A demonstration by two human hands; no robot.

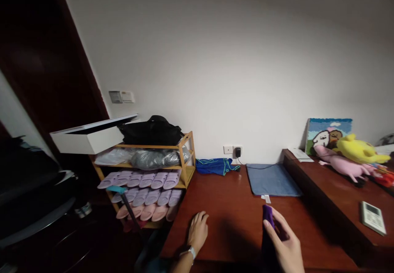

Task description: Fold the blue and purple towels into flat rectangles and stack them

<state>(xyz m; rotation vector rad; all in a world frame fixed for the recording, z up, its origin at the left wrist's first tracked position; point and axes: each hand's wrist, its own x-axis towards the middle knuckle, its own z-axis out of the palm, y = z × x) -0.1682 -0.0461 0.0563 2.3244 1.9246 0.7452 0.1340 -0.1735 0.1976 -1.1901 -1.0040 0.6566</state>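
Note:
My left hand (pixel 198 232) lies palm down on the left part of the reddish-brown table (pixel 221 207), fingers stretched out and holding nothing. A pale watch (pixel 191 251) is on that wrist. Over the table's front right part, my right hand (pixel 285 236) pinches a purple piece of cloth (pixel 268 217) between thumb and fingers. The cloth's lower part falls into dark shadow, so its full shape cannot be made out. Beyond the right hand a blue-grey mat (pixel 273 179) with white tags lies flat. Bunched blue fabric with green edging (pixel 215 166) rests against the wall.
Left of the table stands a wooden shoe rack (pixel 186 174) with several slippers (pixel 147 197), a black bag (pixel 152 131) and a white box (pixel 83 139). On the raised right ledge are plush toys (pixel 341 164), a picture (pixel 326 133) and a remote (pixel 373 217). A charger (pixel 237 152) trails a cable.

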